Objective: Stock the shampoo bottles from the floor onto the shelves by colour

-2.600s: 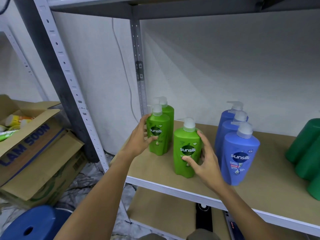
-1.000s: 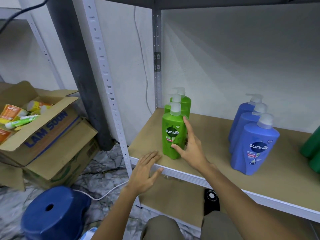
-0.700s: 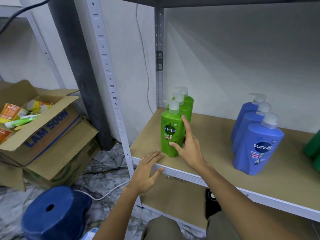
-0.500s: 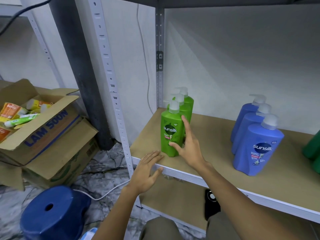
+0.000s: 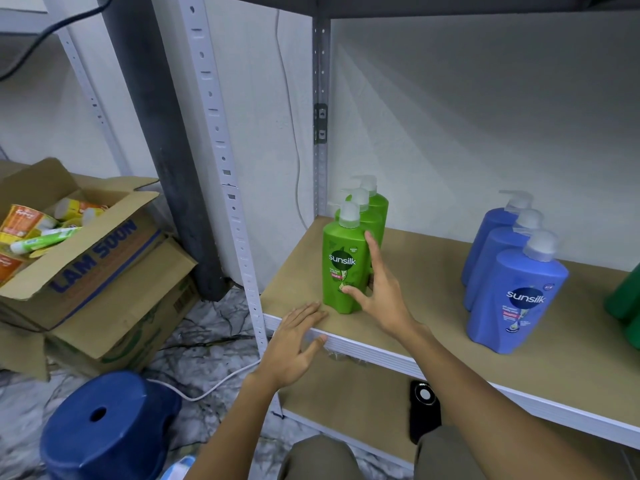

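Right hand (image 5: 382,299): flat and open, fingers and thumb touching the side of the front green bottle (image 5: 343,268).
Left hand (image 5: 294,344): open, resting on the shelf (image 5: 433,327) edge.
Green bottles: three in a row at the shelf's left end.
Blue bottles (image 5: 512,289): three, well apart to the right.

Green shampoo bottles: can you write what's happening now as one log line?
right hand touching front green bottle | left hand flat on shelf edge | three green lined up

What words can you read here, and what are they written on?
"sunsilk": front green bottle.
"sunsilk": front blue bottle.
"LAM SOON": open cardboard box.
Small print under both logos, and the writing on the orange packets in the box: too small or blurred to read.
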